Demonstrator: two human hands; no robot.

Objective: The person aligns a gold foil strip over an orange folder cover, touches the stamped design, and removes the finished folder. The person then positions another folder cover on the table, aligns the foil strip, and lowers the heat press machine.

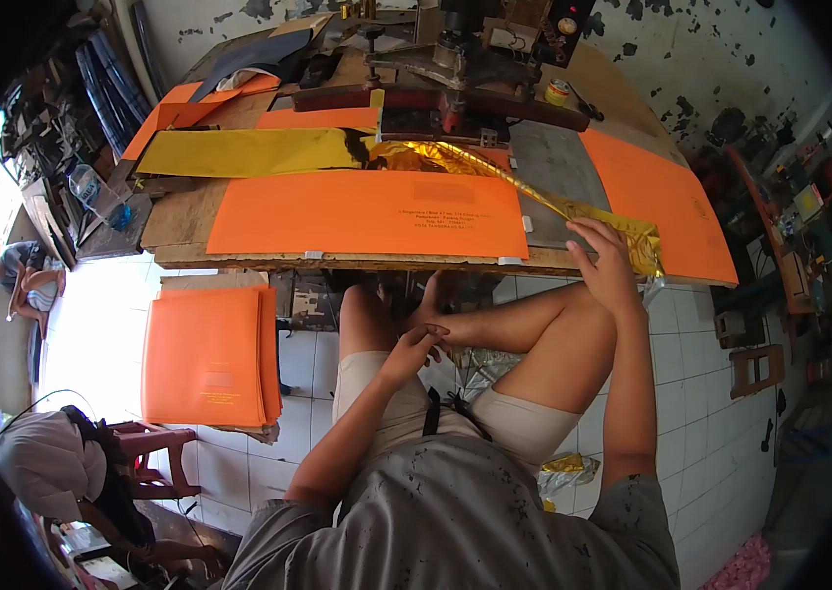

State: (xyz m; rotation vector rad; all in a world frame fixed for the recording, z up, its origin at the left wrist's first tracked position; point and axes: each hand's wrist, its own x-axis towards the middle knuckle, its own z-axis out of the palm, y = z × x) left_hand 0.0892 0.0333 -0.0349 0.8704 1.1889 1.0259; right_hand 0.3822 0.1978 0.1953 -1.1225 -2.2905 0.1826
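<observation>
Right hand (pixel 605 264) up at the front edge of the worktable (pixel 178 231), fingers curved over the gold foil (pixel 644 244) near its right end, thumb standing apart from them. Whether the fingertips press on the foil, I cannot tell. The foil runs as a narrow, creased band from under the press (pixel 450 61), slanting down to this hand; its wider end spreads just beyond the fingers, over the table edge.

Left hand (pixel 418 348) well away from the foil, low above the lap, fingers loosely bent and parted.

Writing: the long orange sheet (pixel 308 218), between the press and the seated person, carries several short lines of dark print toward its right end, below a darker rectangle. Top line seems to include "Blok" and "No."; the rest too small to be sure of. Orange stack (pixel 202 349), lower left of the table: a small block of yellowish lettering, illegible from here. Second orange sheet (pixel 654 192), right of the press: faint small marks, unreadable. Small yellow-labelled tin (pixel 557 92) behind, beside the press; its brand cannot be made out.
</observation>
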